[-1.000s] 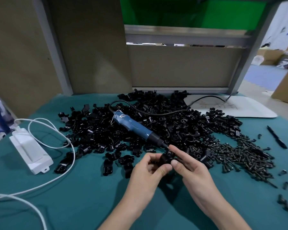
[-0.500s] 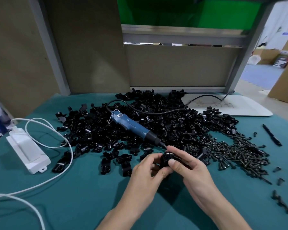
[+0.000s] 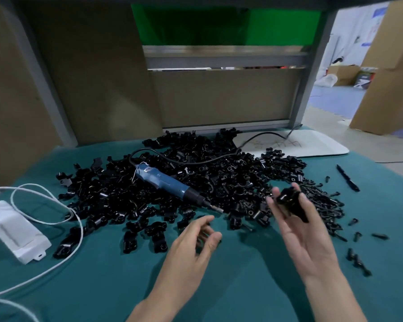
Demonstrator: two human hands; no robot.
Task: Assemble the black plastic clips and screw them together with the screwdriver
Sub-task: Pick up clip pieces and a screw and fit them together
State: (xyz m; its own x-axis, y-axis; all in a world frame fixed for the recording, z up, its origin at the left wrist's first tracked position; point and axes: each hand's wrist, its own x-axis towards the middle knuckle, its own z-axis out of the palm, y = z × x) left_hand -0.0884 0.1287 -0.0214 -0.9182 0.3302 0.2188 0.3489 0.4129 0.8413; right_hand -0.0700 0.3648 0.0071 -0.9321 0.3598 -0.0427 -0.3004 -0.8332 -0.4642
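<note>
At far left, a white plastic power box [image 3: 14, 231] is seen on the teal cloth-covered table [image 3: 102, 287]. A blue electric screwdriver [image 3: 165, 182] is laid across the heap of black plastic clips [image 3: 219, 173]. The left hand [image 3: 193, 247] is held slack, empty. One black clip [image 3: 289, 199], judged light, rigid, slick and best gripped across its flanks, is pinched by the fingertips of the right hand [image 3: 300, 231]. Bare cloth is left nearest the viewer.

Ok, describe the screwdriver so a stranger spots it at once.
Find the big heap of black clips on the teal table. The screwdriver lies on the heap's left half. It is the only blue thing there, trailing a black cable.
</note>
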